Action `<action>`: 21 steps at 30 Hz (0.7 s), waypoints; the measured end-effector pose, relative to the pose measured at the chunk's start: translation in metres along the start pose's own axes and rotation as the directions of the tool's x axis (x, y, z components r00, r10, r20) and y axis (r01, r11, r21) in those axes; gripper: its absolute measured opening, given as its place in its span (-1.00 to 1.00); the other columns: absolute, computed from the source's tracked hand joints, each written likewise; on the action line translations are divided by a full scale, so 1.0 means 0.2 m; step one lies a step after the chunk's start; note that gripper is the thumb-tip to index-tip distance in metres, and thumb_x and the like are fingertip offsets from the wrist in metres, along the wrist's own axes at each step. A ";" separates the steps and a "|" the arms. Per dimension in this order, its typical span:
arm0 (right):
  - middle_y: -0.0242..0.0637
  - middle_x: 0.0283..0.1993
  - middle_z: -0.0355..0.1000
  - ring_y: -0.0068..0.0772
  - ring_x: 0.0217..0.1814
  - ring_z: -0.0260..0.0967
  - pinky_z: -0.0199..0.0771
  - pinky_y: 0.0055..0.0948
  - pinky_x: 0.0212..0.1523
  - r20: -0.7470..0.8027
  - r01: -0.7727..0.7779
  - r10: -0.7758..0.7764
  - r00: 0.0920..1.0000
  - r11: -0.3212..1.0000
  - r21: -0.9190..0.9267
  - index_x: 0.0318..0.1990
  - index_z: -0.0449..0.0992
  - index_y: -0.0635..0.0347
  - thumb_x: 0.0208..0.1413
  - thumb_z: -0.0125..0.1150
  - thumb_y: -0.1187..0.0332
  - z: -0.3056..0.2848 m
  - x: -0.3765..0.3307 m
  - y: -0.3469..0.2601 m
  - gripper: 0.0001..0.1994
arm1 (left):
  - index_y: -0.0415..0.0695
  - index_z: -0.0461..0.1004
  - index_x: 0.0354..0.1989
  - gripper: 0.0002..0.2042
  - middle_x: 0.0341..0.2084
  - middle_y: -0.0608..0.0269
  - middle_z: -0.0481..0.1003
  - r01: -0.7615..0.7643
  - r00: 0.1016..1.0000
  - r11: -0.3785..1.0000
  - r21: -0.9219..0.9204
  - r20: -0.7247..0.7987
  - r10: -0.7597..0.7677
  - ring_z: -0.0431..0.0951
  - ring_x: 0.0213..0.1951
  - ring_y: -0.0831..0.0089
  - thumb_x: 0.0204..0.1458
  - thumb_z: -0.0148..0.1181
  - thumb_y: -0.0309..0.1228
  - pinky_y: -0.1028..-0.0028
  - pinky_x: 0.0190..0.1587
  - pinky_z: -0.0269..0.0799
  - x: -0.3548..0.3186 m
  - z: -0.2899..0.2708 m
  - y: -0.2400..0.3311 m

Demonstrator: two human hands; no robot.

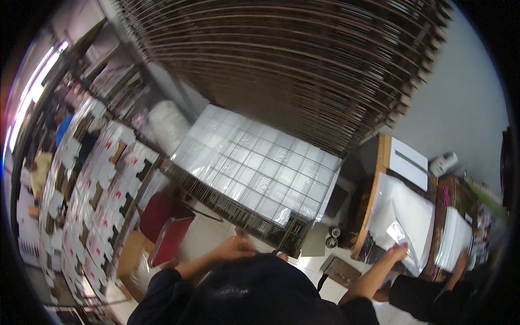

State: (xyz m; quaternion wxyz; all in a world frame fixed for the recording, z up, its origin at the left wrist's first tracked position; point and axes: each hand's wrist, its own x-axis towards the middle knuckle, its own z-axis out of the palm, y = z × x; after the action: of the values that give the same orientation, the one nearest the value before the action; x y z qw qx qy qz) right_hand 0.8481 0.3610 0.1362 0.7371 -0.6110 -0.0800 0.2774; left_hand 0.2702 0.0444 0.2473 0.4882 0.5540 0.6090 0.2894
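Note:
My left hand (238, 248) is raised by the near edge of a wide stack of clear plastic cases (254, 168) laid out in a grid. Its fingers are curled, and what they hold is hidden. My right hand (399, 252) reaches out to a wooden table (374, 189) and pinches a small shiny clear plastic sleeve (395, 232) lying on a pile of white sheets (417, 214). My dark sleeves and clothing (254, 292) fill the lower middle.
A tall stack of brown cardboard sheets (303, 59) looms at the top. White and red cartons (92, 189) stand stacked at left, beside a red chair (165, 227) and an open cardboard box (132, 257). Another person's hand (461, 260) rests on a second white pile (452, 238) at right.

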 end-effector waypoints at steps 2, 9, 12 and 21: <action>-0.11 -0.05 0.25 -0.25 -0.13 0.30 0.39 -0.29 -0.19 0.075 0.138 -0.147 0.986 0.985 0.106 0.06 0.05 0.27 -0.04 0.02 0.53 0.21 -0.43 -0.30 -0.53 | -0.18 0.44 -0.24 -0.74 -0.45 0.28 0.44 0.123 0.987 0.973 -0.193 -0.076 -0.140 0.40 -0.46 0.55 -0.10 0.23 -0.34 0.53 -0.39 0.34 0.03 0.04 -0.09; -0.10 0.06 0.12 -0.27 0.02 0.19 0.23 -0.31 0.00 0.353 0.560 -0.550 0.757 0.824 0.084 0.09 0.03 0.18 -0.05 0.05 0.53 0.43 -1.32 -0.81 -0.49 | -0.16 -0.05 0.20 -0.09 -0.02 -0.09 0.24 0.523 0.830 0.617 -0.589 0.517 -0.210 0.27 0.02 0.10 -0.19 -0.18 0.35 0.30 -0.06 0.29 0.54 0.18 0.23; -0.14 0.05 0.13 -0.33 0.03 0.18 0.20 -0.38 0.01 0.462 0.694 -0.618 0.636 0.720 0.007 0.08 0.03 0.21 -0.09 0.05 0.56 0.48 -1.78 -0.89 -0.47 | -0.08 -0.25 0.26 0.12 0.04 -0.14 0.19 0.666 0.714 0.375 -0.645 0.697 -0.069 0.31 0.01 0.06 -0.41 -0.29 0.53 0.27 -0.06 0.31 0.75 0.25 0.28; -0.12 0.16 0.02 -0.25 0.12 0.08 0.10 -0.28 0.12 0.744 -0.001 -0.048 0.667 0.998 0.065 0.28 -0.25 0.11 -0.10 -0.03 0.54 0.71 -2.65 -0.66 -0.24 | -0.21 0.14 0.06 -0.03 -0.25 -0.05 0.39 0.595 0.770 -0.182 -0.783 0.620 -0.153 0.49 -0.31 0.16 -0.40 0.01 0.40 0.36 -0.24 0.47 0.79 -0.24 -0.14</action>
State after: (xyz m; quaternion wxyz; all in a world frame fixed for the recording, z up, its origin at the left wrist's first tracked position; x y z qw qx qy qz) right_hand 0.3827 0.2006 0.4124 0.6617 -0.4214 -0.3731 0.4954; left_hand 0.2290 0.1986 0.1970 0.8769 -0.1401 0.2638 0.3766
